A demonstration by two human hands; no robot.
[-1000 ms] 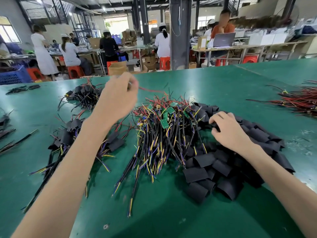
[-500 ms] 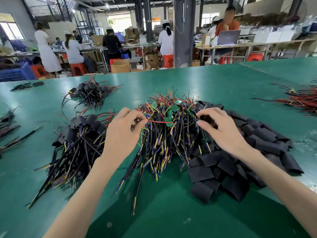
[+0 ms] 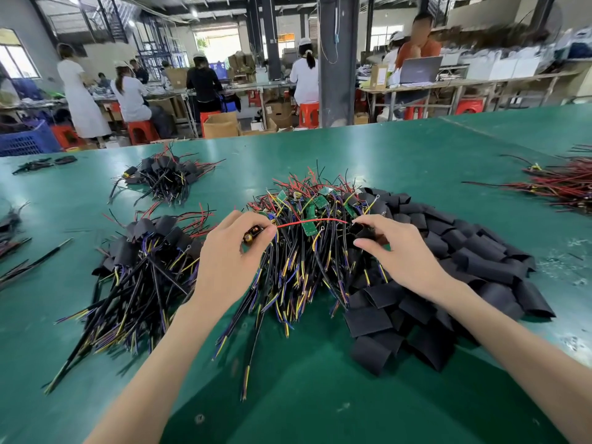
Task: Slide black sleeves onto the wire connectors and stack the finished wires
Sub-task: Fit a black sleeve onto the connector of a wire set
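Green table [image 3: 320,395], flattened black sleeves [image 3: 480,261]

The one wide-angle view sits on the person's head, facing forward and tilted down over the green table [image 3: 416,155]. It is close above the left hand [image 3: 224,261] and right hand [image 3: 400,251]; the workshop benches [image 3: 464,83] lie far off along the top edge.

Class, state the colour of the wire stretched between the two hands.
The wire is red; head view shows it best.
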